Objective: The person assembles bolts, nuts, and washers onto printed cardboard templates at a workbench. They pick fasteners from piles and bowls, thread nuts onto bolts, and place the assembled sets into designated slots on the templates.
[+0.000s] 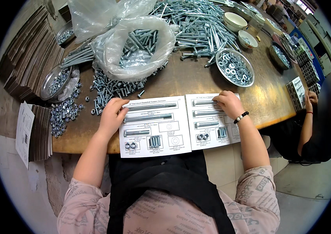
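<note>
Two white printed cards lie side by side at the table's near edge, the left card (pixel 185 130) and the right card (pixel 211 145). On the left one rest long silver bolts, the topmost bolt (pixel 153 106) among them, several short bolts (pixel 155 142) and two nuts (pixel 130 146). My left hand (pixel 112 115) pinches the head end of that topmost bolt, at the card's upper left. Long bolts, nuts (pixel 203 136) and short bolts (pixel 222 132) also lie on the right card. There my right hand (pixel 229 104) has its fingers closed at the end of the upper bolt (pixel 201 103).
A plastic bag (pixel 112 58) of bolts stands beyond the cards, before a big bolt heap (pixel 200 27). Loose nuts (pixel 64 115) lie left. A bowl of washers (pixel 235 67) stands right. Cardboard stacks (pixel 27 54) line the left; another person's hand (pixel 309 100) is at right.
</note>
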Demonstrator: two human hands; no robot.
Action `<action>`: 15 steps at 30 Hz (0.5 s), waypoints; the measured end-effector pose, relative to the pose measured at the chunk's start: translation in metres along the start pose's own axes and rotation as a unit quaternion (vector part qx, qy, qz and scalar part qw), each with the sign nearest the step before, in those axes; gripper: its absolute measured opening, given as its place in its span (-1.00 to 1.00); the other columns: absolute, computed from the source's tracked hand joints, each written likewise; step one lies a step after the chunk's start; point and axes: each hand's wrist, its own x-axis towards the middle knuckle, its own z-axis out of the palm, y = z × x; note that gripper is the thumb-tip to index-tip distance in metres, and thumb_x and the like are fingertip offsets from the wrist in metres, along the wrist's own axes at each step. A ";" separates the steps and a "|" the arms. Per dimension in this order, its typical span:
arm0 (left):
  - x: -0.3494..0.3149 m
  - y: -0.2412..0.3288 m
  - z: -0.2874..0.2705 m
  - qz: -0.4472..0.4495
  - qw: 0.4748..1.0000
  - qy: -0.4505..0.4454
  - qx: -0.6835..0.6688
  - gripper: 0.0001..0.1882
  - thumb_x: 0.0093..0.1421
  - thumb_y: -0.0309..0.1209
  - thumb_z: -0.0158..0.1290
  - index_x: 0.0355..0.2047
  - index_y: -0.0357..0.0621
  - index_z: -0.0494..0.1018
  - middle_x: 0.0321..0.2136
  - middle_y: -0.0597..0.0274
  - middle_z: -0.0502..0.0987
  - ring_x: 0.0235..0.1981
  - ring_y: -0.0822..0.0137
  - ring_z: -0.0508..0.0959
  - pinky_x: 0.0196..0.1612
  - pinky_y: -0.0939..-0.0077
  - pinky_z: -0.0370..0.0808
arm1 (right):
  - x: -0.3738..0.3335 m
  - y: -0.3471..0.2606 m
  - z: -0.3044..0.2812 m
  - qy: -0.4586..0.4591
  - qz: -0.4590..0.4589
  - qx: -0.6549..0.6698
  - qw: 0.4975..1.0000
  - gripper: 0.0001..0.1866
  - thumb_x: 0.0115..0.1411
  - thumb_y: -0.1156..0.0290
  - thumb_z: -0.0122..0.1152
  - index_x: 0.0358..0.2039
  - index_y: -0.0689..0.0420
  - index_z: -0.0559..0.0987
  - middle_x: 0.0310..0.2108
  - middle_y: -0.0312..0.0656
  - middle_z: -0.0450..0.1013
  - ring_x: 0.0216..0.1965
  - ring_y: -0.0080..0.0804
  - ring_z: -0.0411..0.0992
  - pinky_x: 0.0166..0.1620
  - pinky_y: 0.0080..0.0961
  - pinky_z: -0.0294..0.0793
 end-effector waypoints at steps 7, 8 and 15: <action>-0.023 -0.028 0.004 0.030 0.996 0.079 0.029 -0.80 0.00 -0.57 0.02 -0.31 -0.30 0.45 -0.38 0.10 0.44 -0.36 0.22 0.44 -0.28 0.47 0.39 | -0.004 0.005 0.002 0.020 -0.004 0.013 1.000 -0.80 -0.07 0.53 0.15 -0.36 0.04 0.57 -0.41 -0.24 0.40 -0.27 -0.24 0.35 -0.18 -0.39 0.37; -0.027 -0.029 0.005 0.029 0.996 0.084 0.027 -0.80 0.00 -0.58 0.01 -0.31 -0.30 0.45 -0.38 0.10 0.44 -0.36 0.21 0.44 -0.28 0.47 0.39 | -0.004 0.005 0.005 0.032 -0.010 0.016 0.999 -0.80 -0.07 0.52 0.15 -0.37 0.04 0.57 -0.41 -0.23 0.41 -0.28 -0.25 0.36 -0.19 -0.39 0.37; -0.036 -0.039 0.012 0.032 0.985 0.170 0.017 -0.79 0.02 -0.60 -0.04 -0.28 -0.30 0.43 -0.35 0.10 0.41 -0.38 0.26 0.40 -0.28 0.51 0.35 | 0.025 0.054 -0.027 0.192 0.111 -0.018 0.975 -0.84 -0.05 0.46 0.18 -0.37 0.06 0.56 -0.41 -0.17 0.44 -0.31 -0.19 0.40 -0.26 -0.33 0.40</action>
